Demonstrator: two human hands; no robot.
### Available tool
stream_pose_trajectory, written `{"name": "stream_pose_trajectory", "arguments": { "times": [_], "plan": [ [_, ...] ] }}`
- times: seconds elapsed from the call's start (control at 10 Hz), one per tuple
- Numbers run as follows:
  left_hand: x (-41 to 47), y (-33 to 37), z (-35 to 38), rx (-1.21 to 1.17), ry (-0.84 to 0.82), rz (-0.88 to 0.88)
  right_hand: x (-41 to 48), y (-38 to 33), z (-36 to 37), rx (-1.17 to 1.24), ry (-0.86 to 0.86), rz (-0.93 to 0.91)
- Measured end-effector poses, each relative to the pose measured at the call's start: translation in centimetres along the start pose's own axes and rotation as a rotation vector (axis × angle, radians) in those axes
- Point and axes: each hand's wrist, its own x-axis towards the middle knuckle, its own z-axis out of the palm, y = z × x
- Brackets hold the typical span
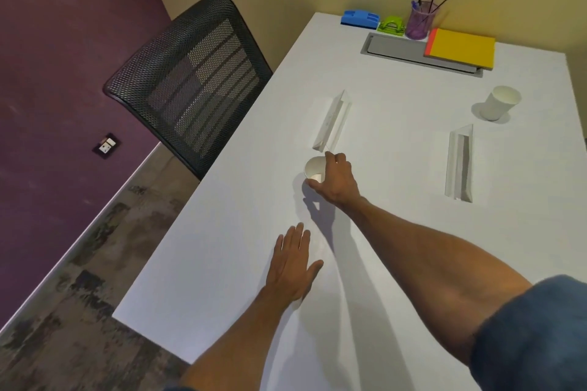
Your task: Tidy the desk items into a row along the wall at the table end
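My right hand (336, 179) grips a white paper cup (313, 168) that stands upright mid-table, fingers wrapped around its right side. Flat on the white table (222, 263), palm down, rests my left hand (293, 263), holding nothing. Just beyond the cup lies a white folded name tent (332, 120). A second name tent (460, 162) lies to the right. Another paper cup (498, 102) stands at the far right. Along the wall at the far end sit a blue stapler (360, 17), a green hole punch (391, 25), a purple mesh pen holder (421, 20) and a yellow notebook (462, 47).
A grey cable hatch (397, 49) is set into the table in front of the row, partly under the notebook. A black mesh office chair (193, 82) stands against the table's left edge. The purple wall and the floor lie to the left.
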Motion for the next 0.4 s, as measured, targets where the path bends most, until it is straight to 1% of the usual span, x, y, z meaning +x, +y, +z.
{"name": "stream_pose_trajectory", "arguments": {
  "times": [0.2, 0.3, 0.4],
  "plan": [
    [0.1, -0.2, -0.8, 0.009, -0.007, -0.004, -0.4, -0.3, -0.3, -0.006, -0.001, 0.032],
    [-0.4, 0.3, -1.9, -0.052, 0.012, 0.011, -1.6, 0.2, -1.4, -0.015, 0.038, 0.043],
    [-0.8, 1.1, -3.7, -0.222, 0.079, 0.024, -3.8, 1.4, -2.9, -0.080, 0.092, 0.059]
  ]
}}
